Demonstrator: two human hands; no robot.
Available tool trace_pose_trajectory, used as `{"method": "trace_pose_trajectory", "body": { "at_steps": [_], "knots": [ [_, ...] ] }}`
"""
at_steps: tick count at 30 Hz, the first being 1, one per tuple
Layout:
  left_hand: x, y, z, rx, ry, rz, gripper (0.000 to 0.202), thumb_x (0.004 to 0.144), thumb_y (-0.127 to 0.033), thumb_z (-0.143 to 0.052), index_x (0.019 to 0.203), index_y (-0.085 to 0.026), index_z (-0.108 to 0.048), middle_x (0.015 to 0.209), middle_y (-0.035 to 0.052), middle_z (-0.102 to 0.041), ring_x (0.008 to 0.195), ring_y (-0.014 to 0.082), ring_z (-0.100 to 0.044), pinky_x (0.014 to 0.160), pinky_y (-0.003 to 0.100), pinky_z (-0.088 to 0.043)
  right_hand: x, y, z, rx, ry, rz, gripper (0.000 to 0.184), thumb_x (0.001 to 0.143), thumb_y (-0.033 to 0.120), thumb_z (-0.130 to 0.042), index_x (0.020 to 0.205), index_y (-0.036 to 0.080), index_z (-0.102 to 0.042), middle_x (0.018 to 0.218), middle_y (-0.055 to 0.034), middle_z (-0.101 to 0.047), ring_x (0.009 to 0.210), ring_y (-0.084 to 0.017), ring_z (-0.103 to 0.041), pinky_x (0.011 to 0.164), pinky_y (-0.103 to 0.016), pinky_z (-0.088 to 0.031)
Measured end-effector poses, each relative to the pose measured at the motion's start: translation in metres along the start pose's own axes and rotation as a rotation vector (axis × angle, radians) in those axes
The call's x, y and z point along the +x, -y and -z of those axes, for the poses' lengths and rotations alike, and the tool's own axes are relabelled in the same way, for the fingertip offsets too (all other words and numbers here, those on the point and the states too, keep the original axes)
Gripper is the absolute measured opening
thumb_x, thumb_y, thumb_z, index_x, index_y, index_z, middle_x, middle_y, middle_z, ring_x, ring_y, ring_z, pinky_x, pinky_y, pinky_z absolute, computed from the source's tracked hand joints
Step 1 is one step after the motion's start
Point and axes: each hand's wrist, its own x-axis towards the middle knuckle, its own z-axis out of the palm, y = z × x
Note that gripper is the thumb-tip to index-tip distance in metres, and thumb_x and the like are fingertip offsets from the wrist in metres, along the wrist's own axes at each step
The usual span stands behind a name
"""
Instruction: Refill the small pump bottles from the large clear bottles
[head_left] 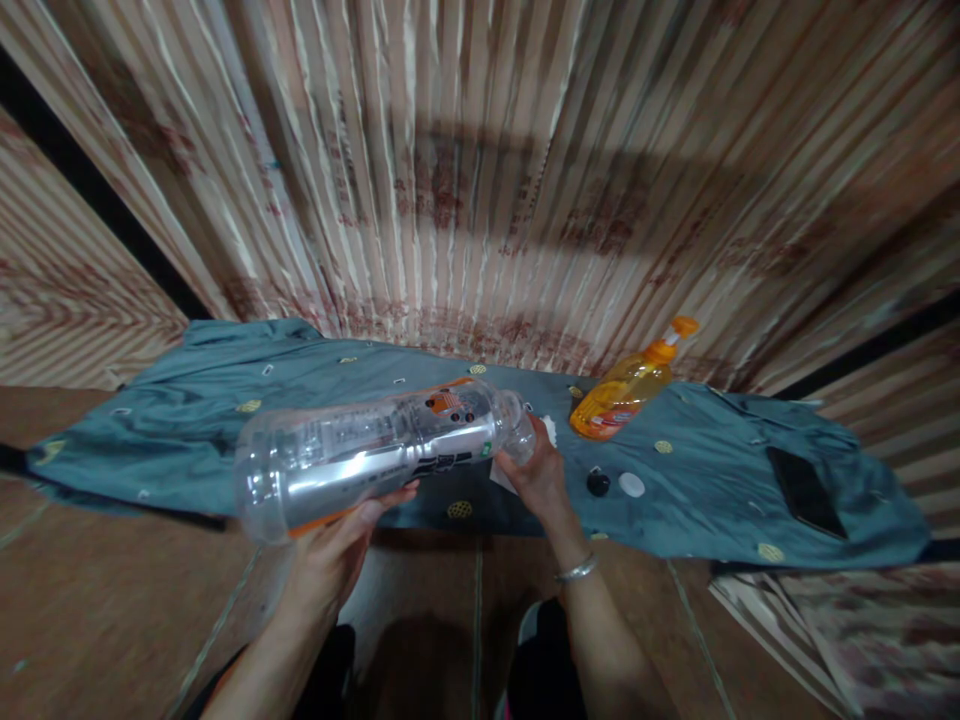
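A large clear plastic bottle (375, 455) with a silver and orange label lies tilted across both my hands, its neck to the right. From below, my left hand (337, 545) holds the bottle's body near its base, thumb along the side. My right hand (536, 470) has its fingers around the neck, hiding the mouth. Beneath my right hand shows a piece of white paper or tissue (504, 477). Just to the right lie a small black round object (598, 483) and a white round cap (631, 485).
A pump bottle of orange liquid (619, 395) stands on the teal cloth (405, 365) covering the narrow table. A black phone (806, 492) lies at the right end. Striped curtains (465, 200) hang behind, with dark poles (97, 180) at the sides. Tiled floor shows below.
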Motion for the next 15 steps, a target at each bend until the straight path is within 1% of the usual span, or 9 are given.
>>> {"method": "trace_pose_trajectory", "body": {
  "at_steps": [3, 7, 10, 13, 15],
  "knots": [
    [0.0, 0.0, -0.001, -0.007, -0.007, -0.008, 0.046, 0.05, -0.058, -0.083, 0.068, -0.017, -0.081, 0.084, 0.0163, -0.08, 0.094, 0.0368, -0.072, 0.105, 0.055, -0.048, 0.0, -0.001, 0.0, 0.007, 0.004, 0.006, 0.061, 0.073, 0.041, -0.07, 0.128, 0.02, -0.053, 0.121, -0.012, -0.069, 0.11, -0.029, -0.067, 0.094, -0.045, -0.054],
    [0.001, -0.002, -0.003, -0.04, -0.036, -0.039, 0.043, 0.047, -0.056, -0.086, 0.068, -0.019, -0.08, 0.081, 0.0136, -0.08, 0.086, 0.033, -0.074, 0.096, 0.051, -0.055, 0.001, -0.003, -0.001, 0.013, 0.005, 0.027, 0.06, 0.073, 0.041, -0.07, 0.127, 0.02, -0.054, 0.119, -0.0114, -0.07, 0.109, -0.029, -0.067, 0.093, -0.045, -0.055],
    [0.001, -0.005, -0.005, -0.067, -0.049, -0.062, 0.04, 0.046, -0.054, -0.087, 0.067, -0.02, -0.079, 0.078, 0.0112, -0.08, 0.077, 0.0295, -0.075, 0.089, 0.048, -0.059, 0.001, -0.004, -0.002, 0.008, -0.009, 0.052, 0.059, 0.074, 0.04, -0.07, 0.127, 0.02, -0.055, 0.119, -0.0113, -0.069, 0.109, -0.029, -0.067, 0.093, -0.046, -0.055],
    [-0.001, -0.008, -0.005, -0.117, -0.065, -0.08, 0.036, 0.045, -0.049, -0.09, 0.066, -0.022, -0.079, 0.078, 0.0089, -0.08, 0.072, 0.027, -0.076, 0.08, 0.042, -0.063, 0.0, -0.004, -0.002, 0.009, 0.001, 0.072, 0.058, 0.074, 0.039, -0.07, 0.126, 0.02, -0.054, 0.118, -0.0113, -0.069, 0.108, -0.029, -0.068, 0.093, -0.046, -0.055],
    [-0.002, -0.01, -0.006, -0.145, -0.07, -0.09, 0.034, 0.045, -0.046, -0.091, 0.065, -0.022, -0.079, 0.077, 0.0082, -0.08, 0.072, 0.0261, -0.076, 0.076, 0.037, -0.064, 0.0, -0.003, -0.002, 0.012, 0.006, 0.075, 0.057, 0.074, 0.038, -0.07, 0.125, 0.019, -0.055, 0.117, -0.0111, -0.07, 0.107, -0.029, -0.068, 0.093, -0.045, -0.055]
  ]
}}
